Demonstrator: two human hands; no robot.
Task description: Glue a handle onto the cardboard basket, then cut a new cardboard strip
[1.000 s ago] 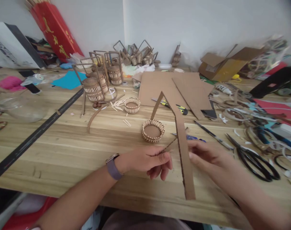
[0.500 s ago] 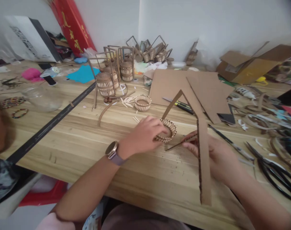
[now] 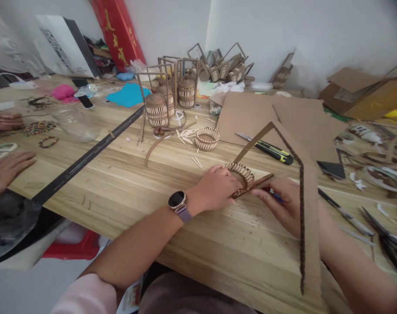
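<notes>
My left hand [image 3: 220,188], with a watch on its wrist, is closed on the near side of a small round cardboard basket [image 3: 244,171] lined with pale sticks. Its fingertips reach over the rim and partly hide it. In my right hand [image 3: 282,198] is a cardboard strip [image 3: 311,218], pinched between thumb and fingers. One stretch of this strip lies against the basket's near right side; the rest rises behind in a sharp bend and hangs down over my right forearm. Something blue shows by my right fingers, too hidden to name. A second small basket [image 3: 207,140] stands farther back.
A utility knife [image 3: 273,152] lies beside cardboard sheets [image 3: 251,109]. Black scissors [image 3: 386,242] and a pen-like tool [image 3: 345,213] are at right. Finished lidded baskets [image 3: 156,111] stand behind. At left are a black strip [image 3: 90,155], a glass jar [image 3: 79,124] and another person's hands [image 3: 13,172].
My right hand has brought the strip's short end up to the basket's near side. My left hand stays at the basket. The view has shifted left, and the other person's hands now show.
</notes>
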